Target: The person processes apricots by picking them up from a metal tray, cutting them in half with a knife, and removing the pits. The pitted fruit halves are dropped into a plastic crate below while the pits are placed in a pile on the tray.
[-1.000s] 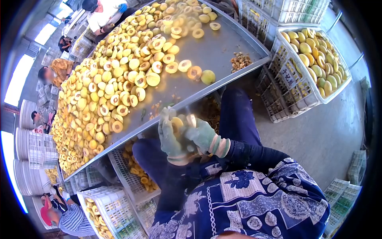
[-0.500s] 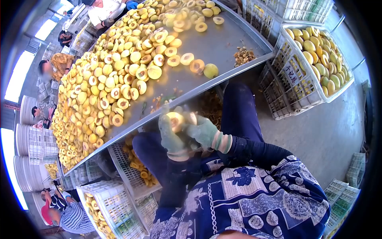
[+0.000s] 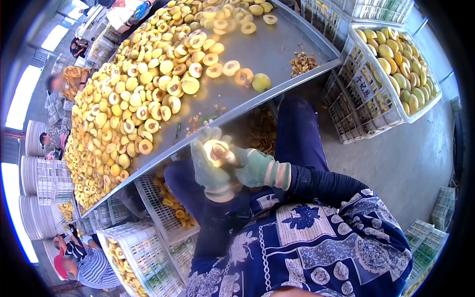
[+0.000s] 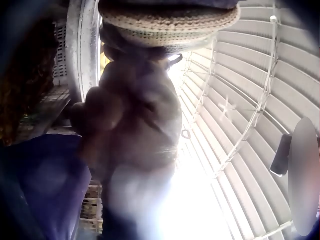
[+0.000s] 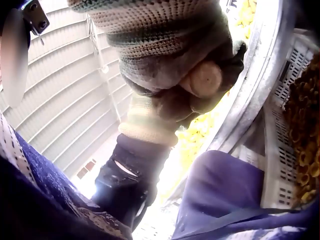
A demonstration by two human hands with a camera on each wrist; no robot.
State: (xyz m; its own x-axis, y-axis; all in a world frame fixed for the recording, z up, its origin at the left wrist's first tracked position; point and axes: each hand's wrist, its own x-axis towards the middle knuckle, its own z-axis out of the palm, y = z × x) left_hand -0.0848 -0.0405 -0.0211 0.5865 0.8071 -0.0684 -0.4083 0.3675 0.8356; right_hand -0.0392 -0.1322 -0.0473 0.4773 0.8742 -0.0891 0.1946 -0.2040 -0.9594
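Observation:
Both hands wear greenish knit gloves and meet above the lap. My left hand (image 3: 210, 171) holds a yellow fruit (image 3: 213, 154), its cut face turned up and its middle brownish. My right hand (image 3: 257, 168) is against it, fingers curled at the fruit's right side. In the right wrist view, the right hand (image 5: 170, 55) grips a thing with a round, wood-coloured end (image 5: 206, 79); its other end is hidden. The left hand (image 4: 135, 105) is dark and blurred in the left wrist view.
A metal-edged table (image 3: 277, 91) carries a large heap of halved fruit (image 3: 128, 99) and a small pile of pits (image 3: 303, 63). Fruit-filled crates stand at right (image 3: 363, 91) and lower left (image 3: 143, 257). Several people sit along the far left.
The fruit's cut face has turned toward the head camera. My right hand's fingertips have moved left onto the fruit, where half a second ago they were beside it.

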